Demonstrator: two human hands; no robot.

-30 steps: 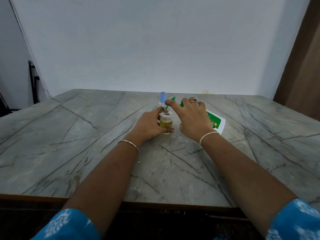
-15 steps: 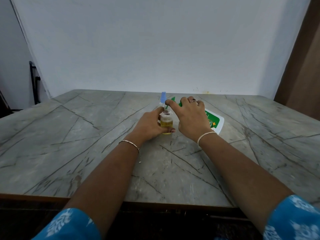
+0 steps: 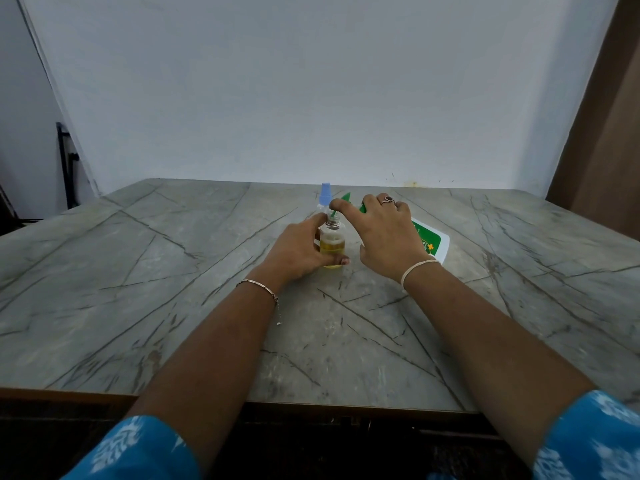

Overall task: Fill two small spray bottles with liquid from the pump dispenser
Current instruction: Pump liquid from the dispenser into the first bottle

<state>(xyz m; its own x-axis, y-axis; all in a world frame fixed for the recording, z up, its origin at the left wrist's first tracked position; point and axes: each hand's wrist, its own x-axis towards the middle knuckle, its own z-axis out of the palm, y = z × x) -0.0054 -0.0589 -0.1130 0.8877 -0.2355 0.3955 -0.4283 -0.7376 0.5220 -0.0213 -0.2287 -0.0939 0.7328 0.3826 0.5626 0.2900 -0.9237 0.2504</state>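
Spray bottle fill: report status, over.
Left hand grips open small bottle, part full of yellow liquid. Right hand holds pump dispenser tilted, green nozzle at its mouth. Blue-capped bottle stands behind.

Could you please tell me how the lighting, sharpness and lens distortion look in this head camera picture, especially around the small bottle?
Head view: soft, dim, even light, no glare on the table, only a faint shadow under the left hand; the wide lens bows the table edges and tilts the walls; the small bottle is fairly sharp, the sleeves at the bottom corners smeared.
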